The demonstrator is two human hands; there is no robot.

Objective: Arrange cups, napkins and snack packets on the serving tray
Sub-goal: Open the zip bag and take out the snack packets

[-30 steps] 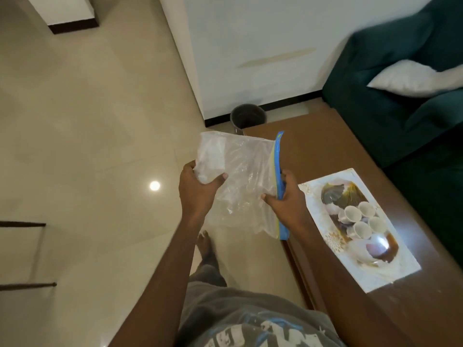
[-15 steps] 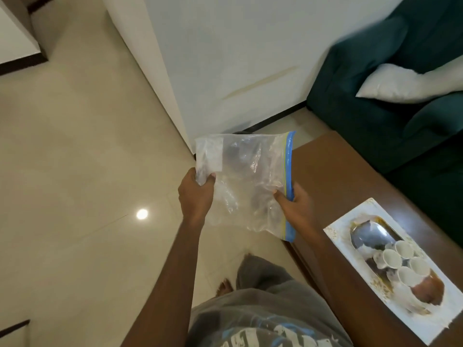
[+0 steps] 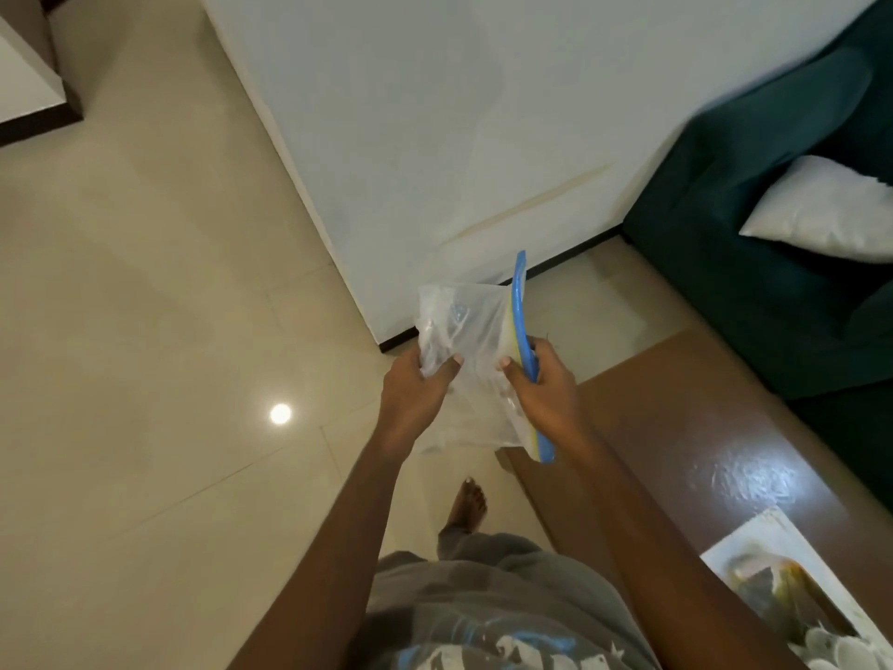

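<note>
The clear bag (image 3: 466,331) with its blue seal (image 3: 523,321) hangs at frame centre, over the floor (image 3: 169,331) just off the surface's (image 3: 676,427) end and well apart from the tray (image 3: 744,556) in the lower right corner. The likeliest trouble is a spill: the bag is held by thin, slick, crumpled plastic, so a tug at the seal could pop it open and drop whatever is inside onto the tiles; what it holds cannot be told. A second risk is the tray lying almost out of view, where a reach across could knock the cups (image 3: 831,645) already on it. The 2 hands share the hold. The left hand (image 3: 410,394) grips the bag's left side, thumb pressed on the front, the other fingers hidden behind the plastic. The right hand (image 3: 548,391) pinches the seal edge, thumb in front and fingers (image 3: 545,350) curled round the blue strip from the back, both holds narrow and tight.
</note>
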